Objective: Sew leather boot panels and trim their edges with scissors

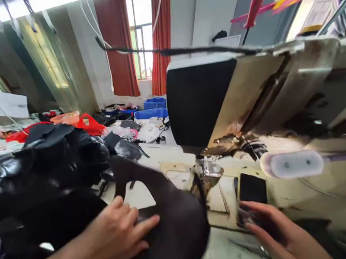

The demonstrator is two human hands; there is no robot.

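Note:
My left hand (119, 236) lies flat with fingers stretched out on a piece of black fabric (175, 225) spread over the sewing table. The fabric reaches up to the presser foot (210, 169) of a sewing machine (271, 87). My right hand (274, 229) is at the lower right, blurred, its fingers curled near a small dark object beside a black phone (252, 188) lying on the table. Whether the right hand grips anything is unclear.
A heap of black garments (50, 162) fills the left side. Red and white cloth, and blue crates (152, 108), lie further back near red curtains (117, 37). A white oblong part (292, 164) of the machine juts out on the right.

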